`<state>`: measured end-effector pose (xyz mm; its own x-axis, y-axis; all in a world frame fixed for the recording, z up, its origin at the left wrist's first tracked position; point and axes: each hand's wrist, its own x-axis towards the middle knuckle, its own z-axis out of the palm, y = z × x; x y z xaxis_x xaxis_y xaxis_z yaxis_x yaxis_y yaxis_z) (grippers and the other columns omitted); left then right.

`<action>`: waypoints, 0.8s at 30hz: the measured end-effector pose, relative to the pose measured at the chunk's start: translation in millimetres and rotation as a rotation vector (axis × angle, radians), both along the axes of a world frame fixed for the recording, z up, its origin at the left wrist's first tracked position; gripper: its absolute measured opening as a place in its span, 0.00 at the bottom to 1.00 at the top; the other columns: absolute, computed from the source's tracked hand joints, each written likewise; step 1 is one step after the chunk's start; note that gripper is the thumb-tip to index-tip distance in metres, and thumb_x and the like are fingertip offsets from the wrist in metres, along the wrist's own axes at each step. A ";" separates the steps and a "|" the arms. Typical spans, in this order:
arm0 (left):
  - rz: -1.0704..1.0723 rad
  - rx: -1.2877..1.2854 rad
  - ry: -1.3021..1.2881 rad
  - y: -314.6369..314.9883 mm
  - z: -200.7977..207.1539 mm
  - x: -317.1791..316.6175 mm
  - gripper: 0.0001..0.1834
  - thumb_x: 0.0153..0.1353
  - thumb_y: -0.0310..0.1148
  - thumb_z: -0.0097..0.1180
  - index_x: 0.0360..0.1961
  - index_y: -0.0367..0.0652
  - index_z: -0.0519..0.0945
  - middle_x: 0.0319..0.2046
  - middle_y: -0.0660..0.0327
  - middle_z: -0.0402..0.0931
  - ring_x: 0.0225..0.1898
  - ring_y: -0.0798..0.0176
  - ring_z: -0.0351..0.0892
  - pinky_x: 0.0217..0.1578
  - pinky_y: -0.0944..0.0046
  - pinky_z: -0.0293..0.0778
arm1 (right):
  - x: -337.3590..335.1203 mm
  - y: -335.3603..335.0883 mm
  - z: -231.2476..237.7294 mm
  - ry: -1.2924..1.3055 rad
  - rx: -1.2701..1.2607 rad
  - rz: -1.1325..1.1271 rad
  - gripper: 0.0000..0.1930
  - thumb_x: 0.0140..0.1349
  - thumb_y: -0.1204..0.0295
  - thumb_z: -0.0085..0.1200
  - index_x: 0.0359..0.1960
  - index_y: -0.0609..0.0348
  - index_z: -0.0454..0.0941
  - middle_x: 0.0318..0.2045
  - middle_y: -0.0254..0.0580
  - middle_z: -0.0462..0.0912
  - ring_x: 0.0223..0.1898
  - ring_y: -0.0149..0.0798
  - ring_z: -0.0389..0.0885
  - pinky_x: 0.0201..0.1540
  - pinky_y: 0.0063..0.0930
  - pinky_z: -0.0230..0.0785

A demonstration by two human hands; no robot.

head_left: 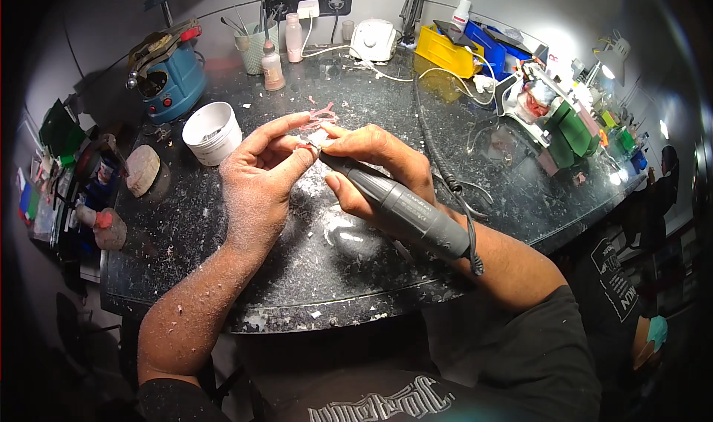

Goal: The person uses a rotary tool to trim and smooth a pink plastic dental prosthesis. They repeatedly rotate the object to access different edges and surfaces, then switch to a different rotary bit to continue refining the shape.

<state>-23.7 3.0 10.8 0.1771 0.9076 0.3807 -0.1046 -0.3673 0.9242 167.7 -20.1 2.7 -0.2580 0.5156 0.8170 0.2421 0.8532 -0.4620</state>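
Note:
My right hand (382,155) is closed around a dark grey rotary handpiece (405,208), its tip pointing up and left. A coiled black cord (438,151) leads to the tool's rear end. Pinched in the fingers of my left hand (260,166) is a small pale and pink piece, mostly hidden by the fingertips; its exact kind does not show. The tool's working end meets the left fingertips there. Just beyond the hands lie thin pink strips (321,115). Fine white dust coats my left hand and forearm.
A white tub (212,134) stands left of my hands, with a blue machine (174,80) behind it. Farther back are a dropper bottle (272,73), a white control box (373,40) and a yellow bin (448,51). A dental model (536,101) sits right. Debris covers the dark worktop (312,307).

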 end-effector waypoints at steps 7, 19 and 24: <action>0.007 0.032 -0.009 1.2 -0.5 0.8 0.21 0.62 0.20 0.66 0.57 0.38 0.82 0.36 0.65 0.82 0.41 0.75 0.80 0.47 0.73 0.77 | -1.8 1.2 -6.1 0.093 -0.108 0.022 0.17 0.60 0.85 0.63 0.52 0.69 0.77 0.48 0.50 0.82 0.61 0.47 0.81 0.65 0.39 0.72; 0.003 0.040 -0.016 0.4 -1.4 0.5 0.21 0.62 0.20 0.67 0.56 0.38 0.82 0.36 0.65 0.81 0.40 0.75 0.80 0.46 0.74 0.77 | -2.4 0.2 -5.1 0.069 -0.097 0.015 0.17 0.59 0.85 0.63 0.51 0.70 0.78 0.47 0.51 0.83 0.60 0.48 0.81 0.65 0.38 0.73; -0.012 0.039 -0.005 0.6 -1.1 0.4 0.21 0.61 0.18 0.66 0.57 0.38 0.82 0.37 0.64 0.82 0.41 0.75 0.81 0.47 0.74 0.77 | -0.9 1.1 -5.9 0.049 -0.065 -0.004 0.17 0.59 0.85 0.63 0.50 0.69 0.78 0.47 0.51 0.83 0.60 0.47 0.82 0.63 0.37 0.74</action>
<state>-23.3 3.6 9.8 0.1856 0.8901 0.4164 -0.1134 -0.4015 0.9088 166.8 -18.9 -3.2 -0.2168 0.5690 0.7933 0.2212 0.8201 -0.5277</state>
